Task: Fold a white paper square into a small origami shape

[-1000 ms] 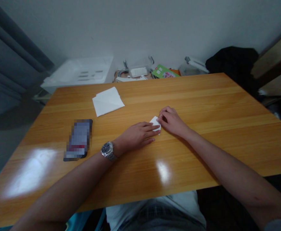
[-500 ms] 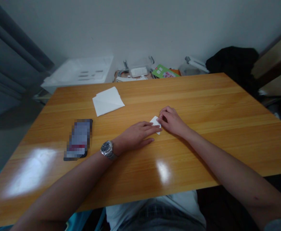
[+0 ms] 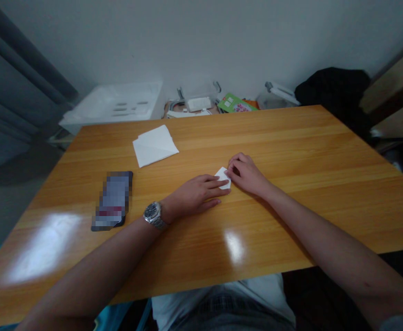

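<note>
A small folded piece of white paper (image 3: 224,177) lies on the wooden table between my hands. My left hand (image 3: 201,192), with a metal watch (image 3: 153,212) on its wrist, rests palm down; its outstretched, slightly parted fingers lie over the left and near part of the paper. At the paper's right corner, the thumb and forefinger of my right hand (image 3: 245,174) are pinched together on the edge. The other right fingers curl in. My fingers hide part of the paper's outline.
White paper sheets (image 3: 156,146) lie at the back left of the table (image 3: 291,151). A phone (image 3: 113,200), blurred out, lies to the left. Behind the far edge stand a white foam box (image 3: 125,103), a green booklet (image 3: 236,103) and a black bag-like heap (image 3: 332,85).
My left fingers have spread a little, with one sliding down toward the paper's near edge. More of the paper shows between them. My right hand has hardly moved.
</note>
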A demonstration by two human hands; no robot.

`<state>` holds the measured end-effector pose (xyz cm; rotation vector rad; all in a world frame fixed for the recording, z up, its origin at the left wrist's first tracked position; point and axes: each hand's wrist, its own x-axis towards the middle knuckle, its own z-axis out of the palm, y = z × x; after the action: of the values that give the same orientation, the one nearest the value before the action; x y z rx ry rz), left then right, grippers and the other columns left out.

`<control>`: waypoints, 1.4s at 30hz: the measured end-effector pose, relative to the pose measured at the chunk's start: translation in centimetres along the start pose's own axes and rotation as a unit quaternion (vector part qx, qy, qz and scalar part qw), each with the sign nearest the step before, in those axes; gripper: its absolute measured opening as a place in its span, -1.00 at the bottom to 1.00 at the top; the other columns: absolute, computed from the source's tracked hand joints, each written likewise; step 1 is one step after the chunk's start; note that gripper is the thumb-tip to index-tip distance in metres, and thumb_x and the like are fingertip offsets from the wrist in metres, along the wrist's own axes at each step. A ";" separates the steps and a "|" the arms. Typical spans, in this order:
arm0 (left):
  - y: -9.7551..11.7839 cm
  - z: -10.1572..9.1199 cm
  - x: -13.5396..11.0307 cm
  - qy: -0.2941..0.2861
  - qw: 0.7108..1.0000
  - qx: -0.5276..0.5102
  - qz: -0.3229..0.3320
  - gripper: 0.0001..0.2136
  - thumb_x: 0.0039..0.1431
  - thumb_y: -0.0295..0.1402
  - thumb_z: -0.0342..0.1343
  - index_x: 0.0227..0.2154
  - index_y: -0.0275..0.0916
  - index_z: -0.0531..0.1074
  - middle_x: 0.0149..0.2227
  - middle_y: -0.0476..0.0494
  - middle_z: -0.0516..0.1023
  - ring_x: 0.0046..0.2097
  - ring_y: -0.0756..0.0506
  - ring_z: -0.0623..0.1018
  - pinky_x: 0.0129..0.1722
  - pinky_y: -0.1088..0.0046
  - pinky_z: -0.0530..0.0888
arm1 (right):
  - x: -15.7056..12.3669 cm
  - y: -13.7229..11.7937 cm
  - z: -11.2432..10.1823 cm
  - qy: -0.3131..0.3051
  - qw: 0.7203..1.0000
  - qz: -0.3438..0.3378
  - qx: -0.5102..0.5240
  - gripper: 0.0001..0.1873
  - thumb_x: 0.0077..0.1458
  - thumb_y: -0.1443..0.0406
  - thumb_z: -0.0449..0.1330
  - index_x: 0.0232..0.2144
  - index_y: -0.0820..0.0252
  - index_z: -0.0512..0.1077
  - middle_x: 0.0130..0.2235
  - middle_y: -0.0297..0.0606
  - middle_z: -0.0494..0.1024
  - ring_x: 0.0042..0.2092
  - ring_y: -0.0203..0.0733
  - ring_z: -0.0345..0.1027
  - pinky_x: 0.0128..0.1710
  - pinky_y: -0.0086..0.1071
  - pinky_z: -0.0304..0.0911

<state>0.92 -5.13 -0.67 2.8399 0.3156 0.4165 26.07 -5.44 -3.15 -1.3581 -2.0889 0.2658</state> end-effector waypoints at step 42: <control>0.3 0.0 -0.1 -0.017 0.999 0.001 -0.028 -0.60 0.46 -0.22 -0.04 0.28 -0.13 0.33 0.38 -0.15 0.28 0.33 -0.20 0.33 0.36 0.14 0.27 | -1.2 0.4 -2.7 -0.104 0.991 0.006 -0.086 -0.30 0.09 -0.08 0.30 0.19 0.09 0.39 0.22 0.00 0.33 0.27 0.20 0.19 0.29 0.08 0.12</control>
<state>0.91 -5.43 -0.57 2.8296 0.3893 0.3561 28.32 -6.71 -1.74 -1.4989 -2.3220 0.2443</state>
